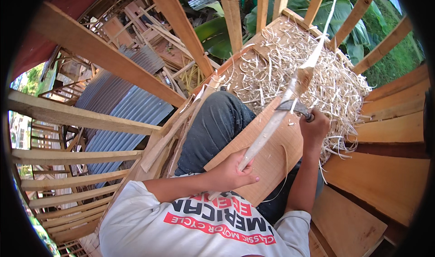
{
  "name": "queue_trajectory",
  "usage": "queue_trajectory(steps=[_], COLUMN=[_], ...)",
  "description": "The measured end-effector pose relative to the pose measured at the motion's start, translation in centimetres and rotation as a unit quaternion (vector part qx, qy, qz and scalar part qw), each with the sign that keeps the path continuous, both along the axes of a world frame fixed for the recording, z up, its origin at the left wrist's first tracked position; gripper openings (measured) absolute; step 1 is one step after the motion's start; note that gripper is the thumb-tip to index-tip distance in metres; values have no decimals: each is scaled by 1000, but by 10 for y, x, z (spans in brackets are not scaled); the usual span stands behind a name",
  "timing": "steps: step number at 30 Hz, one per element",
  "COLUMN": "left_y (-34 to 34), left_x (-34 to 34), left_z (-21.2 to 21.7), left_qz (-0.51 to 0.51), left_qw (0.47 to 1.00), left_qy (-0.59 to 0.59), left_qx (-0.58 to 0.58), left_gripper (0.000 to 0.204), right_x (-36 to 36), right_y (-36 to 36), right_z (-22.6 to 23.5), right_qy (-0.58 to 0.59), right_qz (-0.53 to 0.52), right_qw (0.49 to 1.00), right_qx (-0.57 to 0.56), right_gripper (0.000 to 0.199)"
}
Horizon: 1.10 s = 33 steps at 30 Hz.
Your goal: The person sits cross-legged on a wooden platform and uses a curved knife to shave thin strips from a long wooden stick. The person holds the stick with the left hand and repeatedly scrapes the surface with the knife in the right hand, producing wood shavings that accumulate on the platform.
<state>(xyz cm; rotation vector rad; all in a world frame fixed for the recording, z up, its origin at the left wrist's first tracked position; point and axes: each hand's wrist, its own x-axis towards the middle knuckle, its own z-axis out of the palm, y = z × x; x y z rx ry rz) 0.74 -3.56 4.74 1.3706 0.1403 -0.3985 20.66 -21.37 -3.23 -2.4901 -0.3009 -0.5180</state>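
Left hand (231, 173) is wrapped tight around the near end of a long, pale, half-peeled wooden stick (276, 121), which slants up and away from that fist toward the upper right. Right hand (313, 129) sits farther along the stick, just beside its right edge, fingers closed on the handle of a short dark-bladed knife (292, 106); the blade lies across the stick. Under both hands, a flat light-brown wooden board (272, 155) rests on the lap, over dark trousers (213, 130). Beyond the right hand lies a big heap of pale curly wood shavings (317, 66). Below the left hand, a white printed T-shirt (181, 220).
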Motion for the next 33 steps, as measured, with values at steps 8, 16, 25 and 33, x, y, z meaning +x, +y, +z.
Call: queue_trajectory(steps=[8,16,25,33], left_y=[4,11,54,62], left_x=[9,23,20,19], left_z=[-5,-3,7,15], left_qz=[-2,20,14,-18], left_qw=[1000,999,988,986], left_qy=[-7,29,101,96], left_qx=[9,-6,-116,-137], left_gripper=[34,35,36,37], right_x=[0,-20,-17,-25], right_y=[3,23,8,19], right_z=[1,16,31,25], right_qy=[47,115,483,358], right_qz=[-5,103,371,281], right_qw=[999,986,669,794], right_qx=[-20,67,426,403], right_gripper=[12,30,18,19])
